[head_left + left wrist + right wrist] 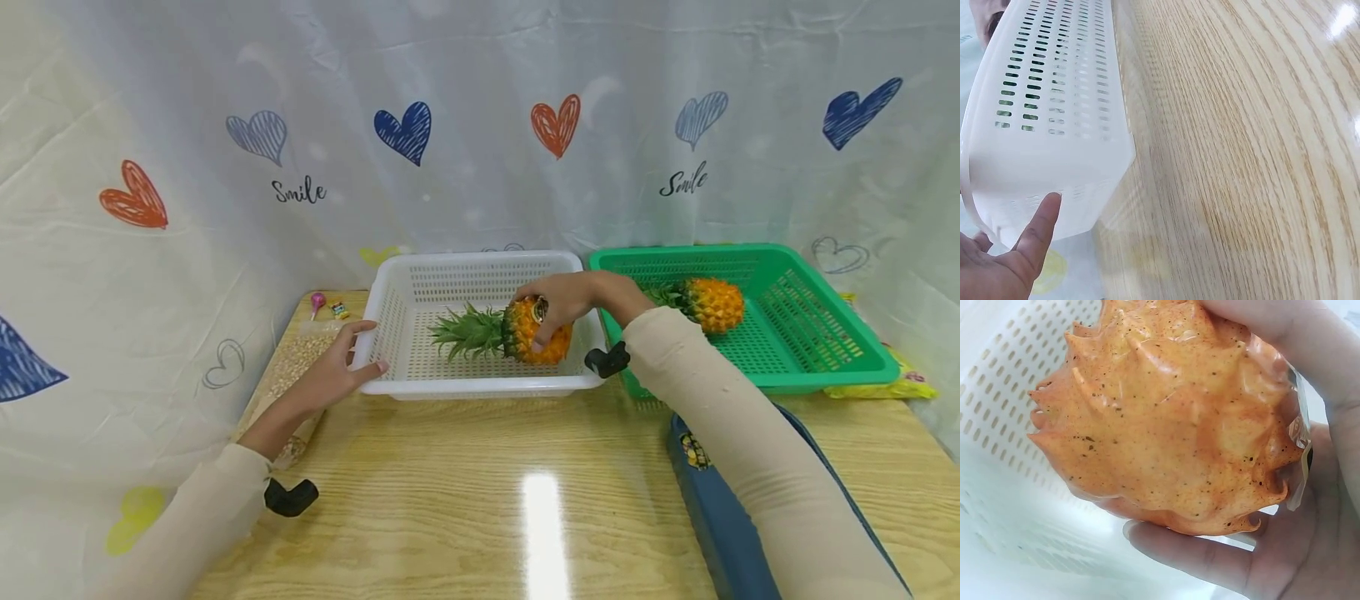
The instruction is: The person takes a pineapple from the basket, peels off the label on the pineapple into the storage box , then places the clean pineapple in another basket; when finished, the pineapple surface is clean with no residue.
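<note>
My right hand (pixel 558 304) grips a small orange pineapple (pixel 551 346), its fingers and thumb round the body and its green crown pointing left. In the head view the fruit lies on its side within the white slotted basket (pixel 480 387). The right wrist view shows the spiky, dark-speckled pineapple (pixel 1166 431) close up, with clear wrap at its base. At the basket's left end my left hand (pixel 341 367) holds the rim near the front corner. Its thumb (pixel 1038 234) lies along the outer wall in the left wrist view.
A green basket (pixel 832 382) stands right of the white one, holding another pineapple (pixel 716 306). Yellow packaging (pixel 911 379) pokes out beside it. A dark blue bag (pixel 712 508) lies under my right forearm. At left are a bag of pale kernels (pixel 300 362), a lollipop (pixel 318 300) and a wrapped sweet (pixel 339 310).
</note>
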{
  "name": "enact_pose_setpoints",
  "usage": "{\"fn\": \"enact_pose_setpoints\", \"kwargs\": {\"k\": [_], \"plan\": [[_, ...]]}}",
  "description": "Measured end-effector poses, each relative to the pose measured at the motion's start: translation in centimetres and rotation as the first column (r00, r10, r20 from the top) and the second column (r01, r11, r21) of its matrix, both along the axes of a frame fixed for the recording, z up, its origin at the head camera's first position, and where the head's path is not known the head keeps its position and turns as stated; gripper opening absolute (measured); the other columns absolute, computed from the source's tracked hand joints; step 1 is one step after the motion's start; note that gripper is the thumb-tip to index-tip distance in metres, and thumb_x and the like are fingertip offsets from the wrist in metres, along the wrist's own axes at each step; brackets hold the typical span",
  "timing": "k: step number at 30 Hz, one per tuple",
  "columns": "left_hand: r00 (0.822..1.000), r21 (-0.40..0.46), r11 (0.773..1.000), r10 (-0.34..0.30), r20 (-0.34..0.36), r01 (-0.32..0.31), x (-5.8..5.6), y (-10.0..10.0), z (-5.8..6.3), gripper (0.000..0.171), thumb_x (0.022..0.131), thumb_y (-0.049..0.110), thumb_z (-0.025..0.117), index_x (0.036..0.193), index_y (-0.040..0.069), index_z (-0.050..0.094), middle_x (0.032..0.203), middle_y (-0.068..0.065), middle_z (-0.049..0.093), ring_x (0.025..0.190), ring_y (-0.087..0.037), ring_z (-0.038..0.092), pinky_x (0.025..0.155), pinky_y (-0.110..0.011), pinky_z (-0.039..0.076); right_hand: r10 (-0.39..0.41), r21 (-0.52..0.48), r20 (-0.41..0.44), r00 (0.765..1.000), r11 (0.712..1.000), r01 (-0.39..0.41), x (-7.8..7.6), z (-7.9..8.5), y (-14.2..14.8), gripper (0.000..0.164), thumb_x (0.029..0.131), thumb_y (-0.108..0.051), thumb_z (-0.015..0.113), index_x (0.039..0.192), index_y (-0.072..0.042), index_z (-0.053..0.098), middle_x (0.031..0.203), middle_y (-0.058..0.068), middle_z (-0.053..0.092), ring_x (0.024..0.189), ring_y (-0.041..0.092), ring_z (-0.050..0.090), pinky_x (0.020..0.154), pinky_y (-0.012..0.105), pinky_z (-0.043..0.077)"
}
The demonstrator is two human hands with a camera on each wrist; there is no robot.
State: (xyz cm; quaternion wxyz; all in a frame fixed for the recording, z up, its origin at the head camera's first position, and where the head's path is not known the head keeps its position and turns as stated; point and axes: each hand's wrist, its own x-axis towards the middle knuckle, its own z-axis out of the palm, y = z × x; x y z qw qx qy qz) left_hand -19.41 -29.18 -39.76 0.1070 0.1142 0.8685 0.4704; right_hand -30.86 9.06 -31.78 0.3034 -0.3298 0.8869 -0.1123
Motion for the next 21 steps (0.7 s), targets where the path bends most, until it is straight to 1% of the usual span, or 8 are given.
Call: {"fn": "enact_pose_setpoints", "kwargs": {"k": [4, 8, 11, 17, 21], "plan": [[1.000, -0.008, 1.000, 0.003, 0.001, -0.003, -0.2, -0.1, -0.1, 0.078, 0.101, 0.023, 0.062, 0.159, 0.009, 0.012, 0.148, -0.027, 0.036, 0.127, -0.047, 0.052, 0.088, -0.044, 0.055, -0.008, -0.034, -0.003, 1.000, 0.999, 0.008, 0.2, 0.5, 0.2, 0.097, 0.079, -0.050, 0.083, 0.156, -0.017, 0.035, 0.161, 0.014, 0.031, 0.147, 0.039, 0.030, 0.111, 0.060, 0.037], [1.000, -0.015, 1.000, 0.012, 0.008, -0.012, -0.3, -0.1, -0.1, 0.077, 0.101, 0.022, 0.062, 0.159, 0.011, 0.013, 0.148, -0.026, 0.035, 0.128, -0.047, 0.051, 0.089, -0.046, 0.054, -0.017, -0.070, 0.005, 1.000, 0.997, 0.017, 0.3, 0.9, 0.4, 0.098, 0.079, -0.049, 0.083, 0.157, -0.018, 0.033, 0.162, 0.013, 0.029, 0.148, 0.037, 0.029, 0.111, 0.059, 0.037], [1.000, -0.015, 1.000, 0.007, 0.003, -0.007, -0.3, -0.1, -0.2, 0.077, 0.101, 0.022, 0.062, 0.159, 0.010, 0.013, 0.148, -0.027, 0.036, 0.128, -0.048, 0.051, 0.089, -0.046, 0.054, -0.014, -0.087, 0.000, 1.000, 0.996, 0.014, 0.4, 1.3, 0.5, 0.098, 0.079, -0.048, 0.083, 0.157, -0.020, 0.033, 0.163, 0.012, 0.027, 0.149, 0.036, 0.028, 0.112, 0.058, 0.037], [1.000, -0.025, 1.000, 0.007, -0.004, -0.008, -0.3, 0.0, -0.3, 0.077, 0.101, 0.024, 0.062, 0.159, 0.010, 0.014, 0.148, -0.027, 0.036, 0.128, -0.049, 0.051, 0.089, -0.045, 0.055, 0.042, -0.119, -0.024, 0.999, 0.992, -0.044, 1.6, 2.0, 0.5, 0.091, 0.081, -0.047, 0.082, 0.155, -0.020, 0.037, 0.161, 0.010, 0.032, 0.147, 0.035, 0.032, 0.110, 0.057, 0.039], [1.000, -0.028, 1.000, 0.009, -0.002, -0.009, -0.1, 0.0, -0.2, 0.076, 0.101, 0.023, 0.062, 0.159, 0.010, 0.014, 0.148, -0.027, 0.036, 0.129, -0.048, 0.050, 0.088, -0.045, 0.055, 0.076, -0.114, -0.043, 0.996, 0.990, -0.081, 2.7, 2.4, 0.5, 0.091, 0.081, -0.048, 0.081, 0.156, -0.020, 0.036, 0.162, 0.009, 0.032, 0.148, 0.034, 0.031, 0.110, 0.057, 0.040]]}}
